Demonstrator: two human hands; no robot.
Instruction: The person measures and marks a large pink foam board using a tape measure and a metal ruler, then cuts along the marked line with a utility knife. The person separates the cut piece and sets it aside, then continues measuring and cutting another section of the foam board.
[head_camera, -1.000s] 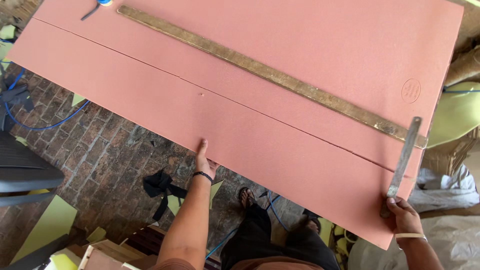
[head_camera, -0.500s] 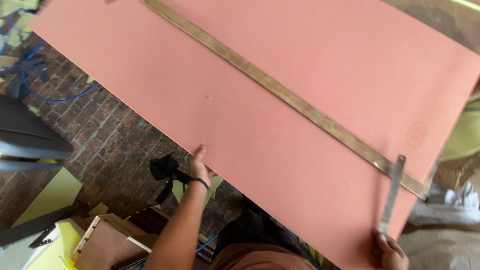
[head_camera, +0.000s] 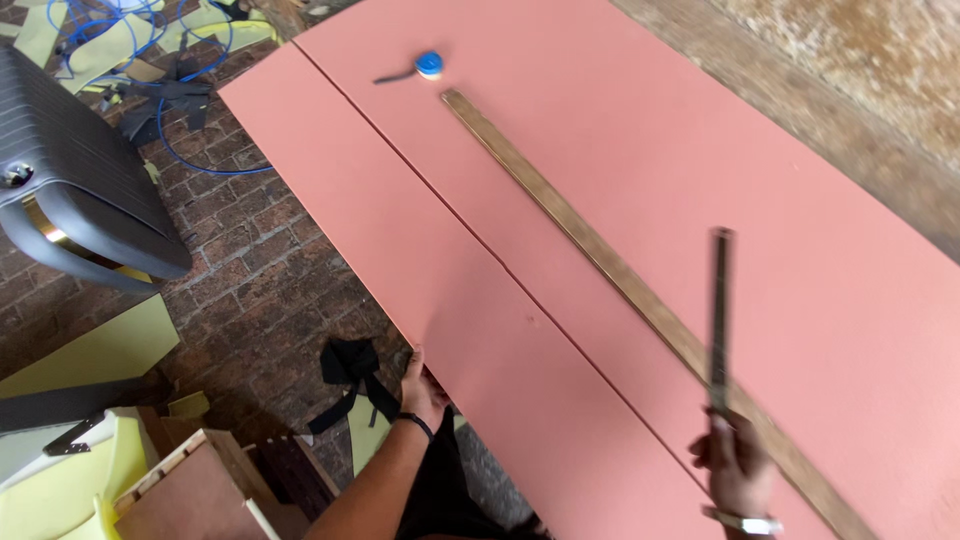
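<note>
Pink board (head_camera: 620, 200) fills most of the view, lying flat and running from the upper left down to the lower right, with a thin cut line along its length that splits off a narrower strip on the left side. Left of it, on the brick floor (head_camera: 260, 270), sit a dark ribbed case (head_camera: 80, 190), tangled blue cord (head_camera: 190, 150) and yellow scraps. The left hand (head_camera: 422, 385) presses flat against the board's near edge at the narrow strip, fingers extended upward along it, gripping nothing else. Further along, a small blue tape measure (head_camera: 429, 64) rests near the board's far end, and a long wooden straightedge (head_camera: 640, 300) lies on the wider part, roughly parallel to the cut line. At the right, the right hand (head_camera: 738, 465) is closed around the lower end of a slim metal ruler (head_camera: 720, 315) (blurred, so its markings cannot be made out), which stands nearly straight up the picture, crossing the straightedge at a slant, its free end pointing away from the person. The right hand is the nearer one to the straightedge
</note>
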